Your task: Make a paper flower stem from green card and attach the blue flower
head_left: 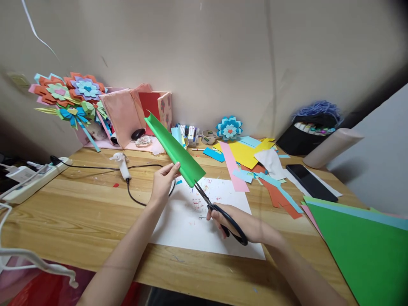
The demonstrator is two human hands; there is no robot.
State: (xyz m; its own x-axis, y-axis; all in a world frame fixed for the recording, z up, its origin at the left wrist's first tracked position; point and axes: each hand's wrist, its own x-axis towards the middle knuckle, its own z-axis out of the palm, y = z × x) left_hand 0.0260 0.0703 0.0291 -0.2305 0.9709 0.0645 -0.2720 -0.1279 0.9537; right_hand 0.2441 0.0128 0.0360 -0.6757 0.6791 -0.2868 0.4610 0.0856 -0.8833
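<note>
My left grip [164,182] pinches the curled green paper [177,148] near its lower end, probably to steady that edge | paper: just off view centre, toward 10 o'clock | my right grip [234,216] holds the scissors [205,197] by the handles, blades aimed 11 o'clock at it | white sheet [177,221] beneath, 6 o'clock, perhaps shielding the tabletop [95,216]

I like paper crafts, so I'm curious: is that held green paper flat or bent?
Bent: the green paper in the left hand has a curved, trough-like far end. Whether it is sharply creased, I cannot tell.
</note>
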